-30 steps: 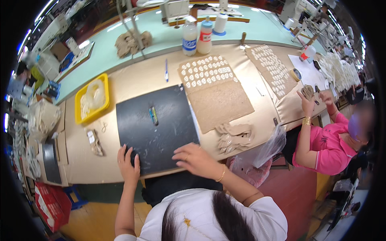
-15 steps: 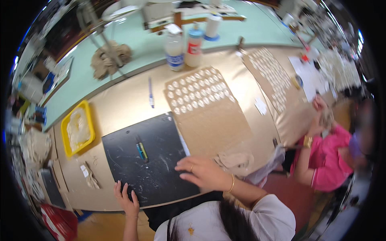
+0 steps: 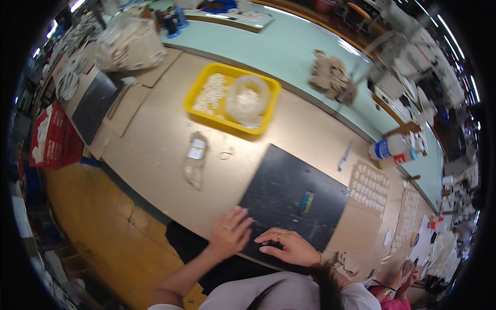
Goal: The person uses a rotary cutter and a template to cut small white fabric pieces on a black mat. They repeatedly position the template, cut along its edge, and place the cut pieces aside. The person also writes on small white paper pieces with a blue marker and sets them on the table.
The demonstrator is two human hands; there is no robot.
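A black board (image 3: 281, 175) lies flat on the table in front of me. My left hand (image 3: 231, 233) is at its near left corner, fingers stretched out and holding nothing. Over the board's near edge is my right hand (image 3: 291, 246), palm down with fingers apart and empty. Two slim pens (image 3: 306, 202), one blue-green and one yellowish, lie side by side on the board, beyond my right hand. Left of the board are a small beige fabric piece with a white label (image 3: 196, 153) and a thin looped item (image 3: 226, 152).
A yellow tray (image 3: 206, 121) holds small white pieces and a round translucent container (image 3: 248, 99). To the right, a brown sheet (image 3: 356, 222) bears rows of round white pieces, with bottles (image 3: 388, 147) behind. A plastic bag of beige cloth (image 3: 129, 44) stands far left; a co-worker's hands (image 3: 405, 276) are lower right.
The view has swung left, so the tray and board sit further right in it. My right hand has moved left along the board's near edge, closer to my left hand.
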